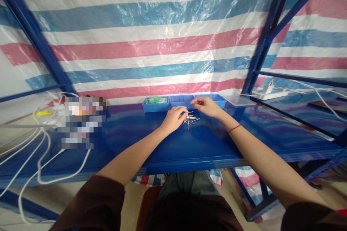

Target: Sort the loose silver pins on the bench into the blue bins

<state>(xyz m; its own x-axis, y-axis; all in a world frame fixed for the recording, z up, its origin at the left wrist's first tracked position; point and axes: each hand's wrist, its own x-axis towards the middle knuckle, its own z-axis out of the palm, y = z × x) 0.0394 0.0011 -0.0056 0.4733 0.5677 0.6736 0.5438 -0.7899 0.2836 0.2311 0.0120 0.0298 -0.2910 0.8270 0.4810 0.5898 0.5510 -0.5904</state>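
Observation:
On the blue tabletop lies a loose pile of thin, shiny metal pieces [192, 118], too small to name exactly. My left hand [173, 118] is over the left side of the pile, fingers bent and fingertips close to the thumb. Up and to the right of the pile, my right hand [207, 107] reaches in front of the bins with its fingers curled toward the thumb. Whatever either hand pinches is too small to make out. Behind them stand a blue bin with green contents [155, 107], a middle blue bin [181, 99] and a right blue bin [219, 100].
White cables [45, 151] and a blurred-out cluster [81, 122] occupy the table's left side. A clear plastic lid [241, 101] lies right of the bins, with a white power strip [271, 92] beyond. Blue metal posts [267, 39] frame the striped sheet [151, 43] behind.

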